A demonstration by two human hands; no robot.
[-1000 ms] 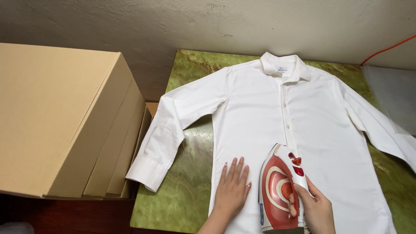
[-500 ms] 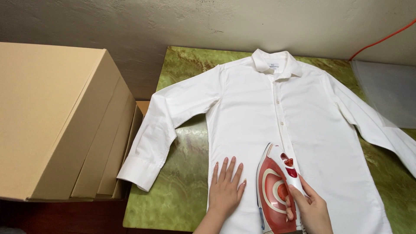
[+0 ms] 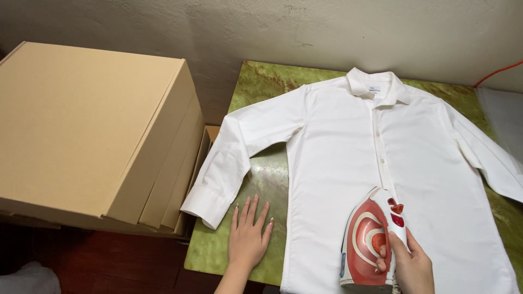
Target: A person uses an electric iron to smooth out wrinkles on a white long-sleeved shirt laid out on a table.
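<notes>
Seen from our own head-worn camera: our left hand [image 3: 248, 239] and right hand [image 3: 411, 267] enter from the bottom edge, both bare, with no gloves, rings or bracelets that we can make out. Our forearms show no sleeves or cuffs as far as the frame reaches. The fingernails on our left hand are longish and neatly shaped, with a pale, glossy finish. We wear no watch on either wrist in view.

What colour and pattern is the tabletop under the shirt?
Green with a marbled, brownish-yellow veining; the tabletop shows best in the head view, between the white shirt sleeve and body.
</notes>
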